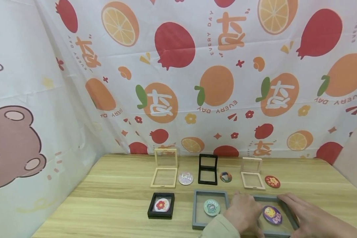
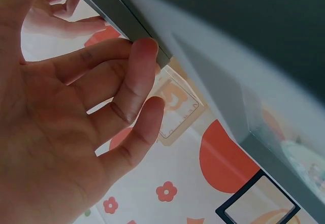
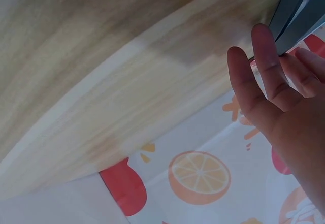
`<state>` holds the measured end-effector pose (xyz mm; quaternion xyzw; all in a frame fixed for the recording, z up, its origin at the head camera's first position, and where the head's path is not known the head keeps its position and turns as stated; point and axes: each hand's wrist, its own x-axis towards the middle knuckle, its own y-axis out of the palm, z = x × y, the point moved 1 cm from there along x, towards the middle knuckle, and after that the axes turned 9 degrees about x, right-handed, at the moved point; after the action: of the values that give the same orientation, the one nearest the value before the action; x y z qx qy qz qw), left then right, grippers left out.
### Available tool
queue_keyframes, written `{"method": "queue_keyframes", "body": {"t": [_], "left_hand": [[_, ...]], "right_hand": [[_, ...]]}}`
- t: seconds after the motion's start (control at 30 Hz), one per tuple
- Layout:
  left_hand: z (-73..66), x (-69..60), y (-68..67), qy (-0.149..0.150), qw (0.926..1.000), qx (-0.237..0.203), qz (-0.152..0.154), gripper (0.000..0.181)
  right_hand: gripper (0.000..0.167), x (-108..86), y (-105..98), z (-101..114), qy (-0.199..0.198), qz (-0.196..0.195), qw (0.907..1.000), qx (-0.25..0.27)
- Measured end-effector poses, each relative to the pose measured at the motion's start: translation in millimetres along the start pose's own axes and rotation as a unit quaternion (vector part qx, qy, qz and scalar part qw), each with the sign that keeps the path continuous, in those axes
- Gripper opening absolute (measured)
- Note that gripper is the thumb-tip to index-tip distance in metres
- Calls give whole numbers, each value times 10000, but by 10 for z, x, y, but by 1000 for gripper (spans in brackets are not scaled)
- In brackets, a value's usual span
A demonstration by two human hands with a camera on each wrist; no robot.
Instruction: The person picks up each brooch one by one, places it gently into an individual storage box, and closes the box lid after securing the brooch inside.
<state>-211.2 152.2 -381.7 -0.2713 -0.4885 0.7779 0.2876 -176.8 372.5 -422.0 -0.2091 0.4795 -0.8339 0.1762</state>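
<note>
My left hand [image 1: 244, 213] holds the left side of a grey display frame [image 1: 276, 232] at the front right. At the frame's right side, my right hand [image 1: 307, 215] grips it, fingers at the far corner and thumb near the front. A purple badge with a yellow figure [image 1: 272, 215] shows inside. In the left wrist view my left fingertips [image 2: 144, 49] touch the frame's grey edge. The right wrist view has the right fingers [image 3: 266, 56] against its side. Just left of my left hand lies another grey display frame [image 1: 198, 225] with a green badge [image 1: 212, 207].
A black display frame [image 1: 160, 214] with a flower badge stands at left. Behind are opened yellow [image 1: 152, 170], black [image 1: 200, 177] and pale pink [image 1: 243, 178] frames, beside a pale badge [image 1: 185, 178], a dark badge [image 1: 225, 177] and a red badge [image 1: 272, 181]. Fruit-print cloth hangs behind the table.
</note>
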Motion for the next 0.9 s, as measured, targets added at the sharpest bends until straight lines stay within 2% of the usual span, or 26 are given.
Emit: {"method": "queue_keyframes", "body": {"t": [0.13, 0.27, 0.43, 0.57, 0.7, 0.8, 0.9], "left_hand": [[0, -22, 4, 81, 10000, -49, -25, 50], [7, -20, -5, 127, 9998, -113, 57, 49], [51, 18, -17, 58, 9983, -396, 428, 52], [63, 49, -27, -2, 9979, -455, 467, 51], [37, 75, -34, -56, 9972, -521, 531, 51], [2, 68, -38, -149, 9976, -416, 529, 53], [-19, 44, -36, -197, 9978, -291, 570, 54]], "right_hand": [[102, 2, 18, 6, -232, -37, 9996, 144], [101, 0, 18, -23, -549, -107, 9984, -55], [100, 12, -34, -60, -40, 347, 9991, -246], [104, 29, -87, -72, 441, 711, 9963, -213], [108, 63, -127, -58, 608, 934, 9931, -359], [111, 106, -152, -6, 583, 991, 9921, -498], [116, 166, -161, 60, 746, 1136, 9894, -517]]}}
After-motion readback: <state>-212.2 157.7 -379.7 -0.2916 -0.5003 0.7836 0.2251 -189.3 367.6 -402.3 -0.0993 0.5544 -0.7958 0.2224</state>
